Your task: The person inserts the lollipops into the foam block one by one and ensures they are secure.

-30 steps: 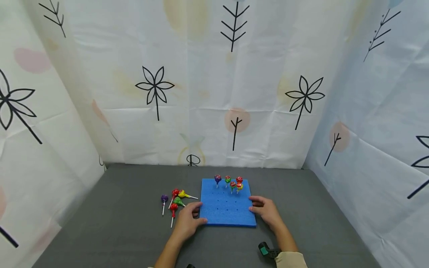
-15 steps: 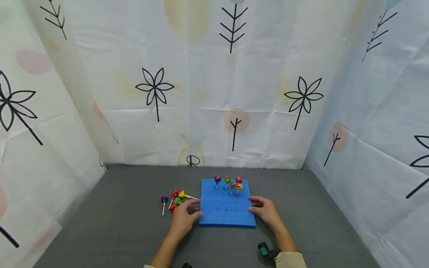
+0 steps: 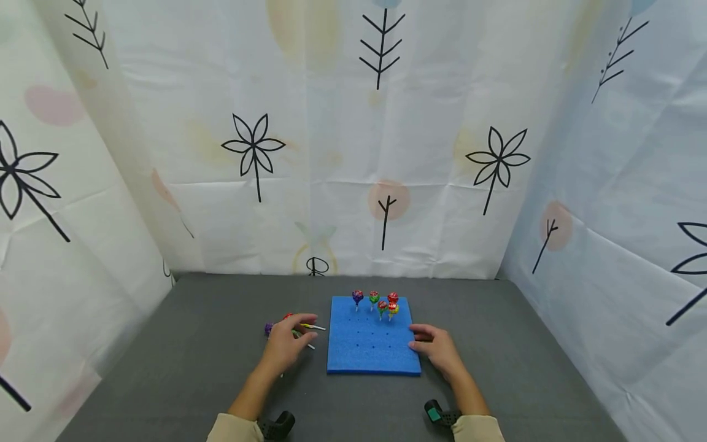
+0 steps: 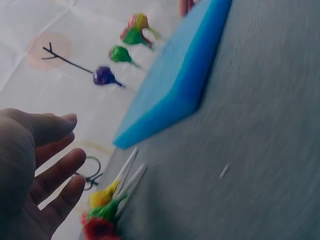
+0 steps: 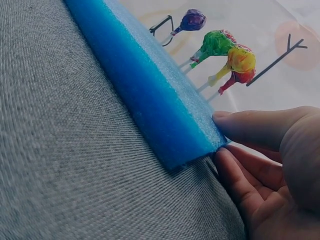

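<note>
A blue foam board (image 3: pixel 370 359) with rows of small holes lies on the table. Several lollipops, including a purple lollipop (image 3: pixel 358 297), stand upright at its back. My right hand (image 3: pixel 436 351) holds the board's right edge, thumb and fingertips against it in the right wrist view. My left hand (image 3: pixel 284 350) is apart from the board, over a loose pile of lollipops, and partly hides them. In the left wrist view its fingers are spread and hold nothing. Beside it lie a yellow lollipop (image 4: pixel 104 195), a green lollipop (image 4: pixel 105 209) and a red lollipop (image 4: pixel 99 229).
The grey table (image 3: pixel 210 356) reaches back to a white patterned cloth (image 3: pixel 320 209), which also hangs at both sides. Another purple lollipop (image 3: pixel 269 328) lies at the pile's left. Each wrist wears a black camera mount.
My left hand has let go of the board's left edge and moved left, over the loose lollipops. My right hand has stayed at the right edge.
</note>
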Available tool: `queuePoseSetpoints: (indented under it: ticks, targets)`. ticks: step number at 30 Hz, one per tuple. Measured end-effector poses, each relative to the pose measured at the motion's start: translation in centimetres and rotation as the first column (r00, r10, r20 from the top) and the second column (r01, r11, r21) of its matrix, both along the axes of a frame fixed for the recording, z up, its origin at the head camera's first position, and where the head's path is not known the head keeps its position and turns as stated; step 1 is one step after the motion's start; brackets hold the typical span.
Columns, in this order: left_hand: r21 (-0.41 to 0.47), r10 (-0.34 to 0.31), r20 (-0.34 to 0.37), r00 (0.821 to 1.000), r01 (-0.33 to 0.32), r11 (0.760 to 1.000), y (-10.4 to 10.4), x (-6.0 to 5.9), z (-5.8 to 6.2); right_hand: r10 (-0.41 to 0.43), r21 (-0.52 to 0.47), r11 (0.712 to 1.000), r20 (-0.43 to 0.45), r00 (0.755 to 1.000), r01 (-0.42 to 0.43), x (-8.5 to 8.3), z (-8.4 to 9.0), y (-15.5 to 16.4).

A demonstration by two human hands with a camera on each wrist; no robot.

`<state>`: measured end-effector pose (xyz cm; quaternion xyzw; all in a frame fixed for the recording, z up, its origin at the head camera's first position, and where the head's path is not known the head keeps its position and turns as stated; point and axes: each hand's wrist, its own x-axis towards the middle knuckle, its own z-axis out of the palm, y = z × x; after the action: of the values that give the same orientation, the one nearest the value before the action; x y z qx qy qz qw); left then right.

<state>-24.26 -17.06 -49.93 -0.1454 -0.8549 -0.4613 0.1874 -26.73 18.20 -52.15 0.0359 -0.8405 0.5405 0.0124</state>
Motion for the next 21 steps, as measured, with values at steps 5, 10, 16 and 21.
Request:
queuePoseSetpoints:
  ticks: [5,10,16,21]
  targets:
    - [-0.099,0.015,-0.014,1.0,-0.017,0.995,-1.7,-1.1,0.7,-0.003,0.006,1.0,-0.005,1.0,0.003,0.0,-0.1,0.0]
    - [-0.16,0.038,0.003,0.999,-0.038,0.986,-3.1,-2.3,1.1,0.001,0.002,1.0,-0.013,1.0,-0.001,0.1,0.0,0.1]
    - [-0.24,0.086,0.018,0.996,-0.079,0.967,-4.7,-3.3,1.0,0.015,0.0,1.0,-0.017,1.0,-0.015,0.1,0.1,0.1]
    - [-0.224,0.16,0.008,0.987,-0.155,0.962,-6.0,-4.0,0.4,0.015,0.005,1.0,-0.016,1.0,-0.014,0.0,0.0,0.1]
